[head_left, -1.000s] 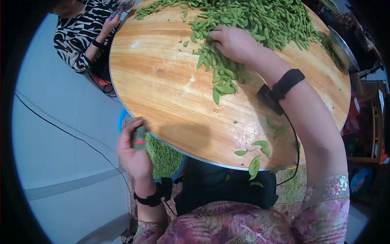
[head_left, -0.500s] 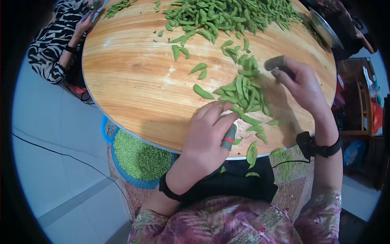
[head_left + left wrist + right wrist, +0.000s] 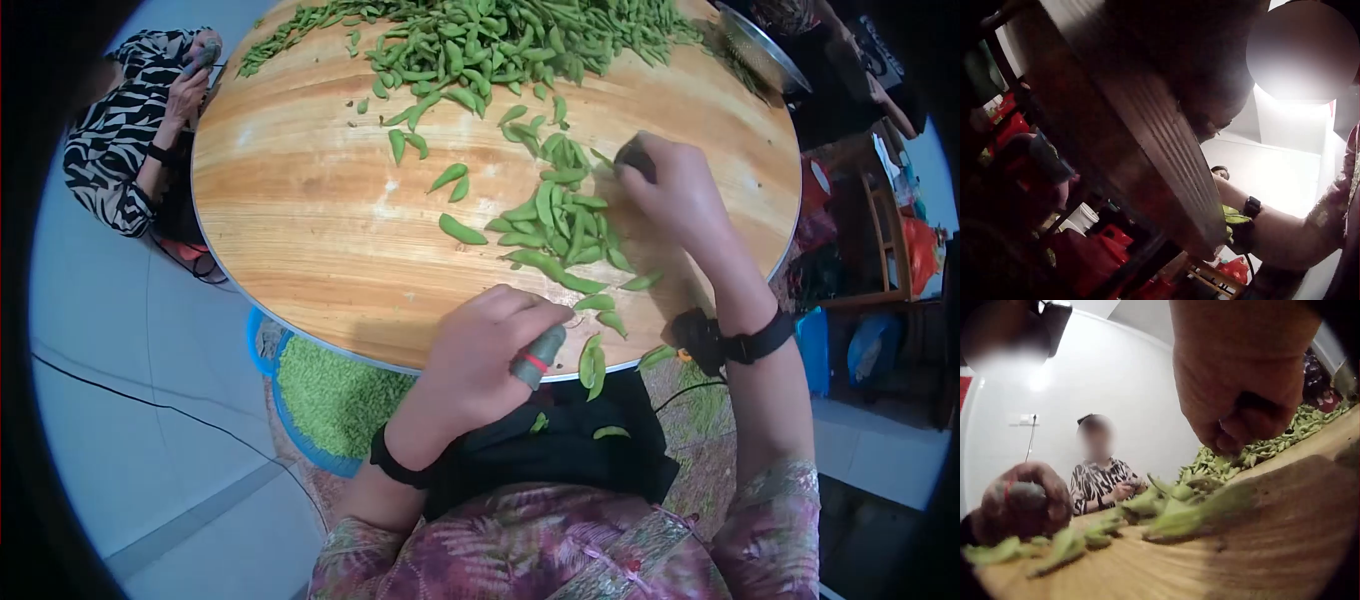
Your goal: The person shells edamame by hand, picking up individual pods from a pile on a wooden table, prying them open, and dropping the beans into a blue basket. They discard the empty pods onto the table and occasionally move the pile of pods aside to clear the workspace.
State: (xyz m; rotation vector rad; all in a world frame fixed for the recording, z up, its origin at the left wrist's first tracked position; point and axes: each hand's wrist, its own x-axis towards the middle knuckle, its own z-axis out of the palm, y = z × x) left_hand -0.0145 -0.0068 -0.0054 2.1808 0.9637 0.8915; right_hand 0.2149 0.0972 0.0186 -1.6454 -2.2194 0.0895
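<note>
Green edamame pods (image 3: 560, 225) lie in a loose cluster on the round wooden table (image 3: 300, 230). My left hand (image 3: 490, 350) is at the near table edge, fingers loosely bent, fingertips close to a few stray pods. A grey-green wrap (image 3: 540, 355) with a red band covers its thumb; no pod shows in it. On the cluster's right side, my right hand (image 3: 675, 185) has its fingers curled down, with dark wraps on thumb and finger. It pinches an edamame pod (image 3: 600, 157), whose tip sticks out left of the fingertips. The left wrist view mostly shows the table's dark underside.
A big heap of pods (image 3: 500, 40) covers the far side of the table. Below the left edge stands a blue basin (image 3: 290, 425) of shelled beans. A metal colander (image 3: 765, 50) is at the far right. Another person (image 3: 140, 130) in a zebra-patterned top sits at the left.
My right hand raked pods from the heap toward the near edge, then closed its fingers beside the cluster. The left hand came over the table from the left, then drew slightly back from the pods.
</note>
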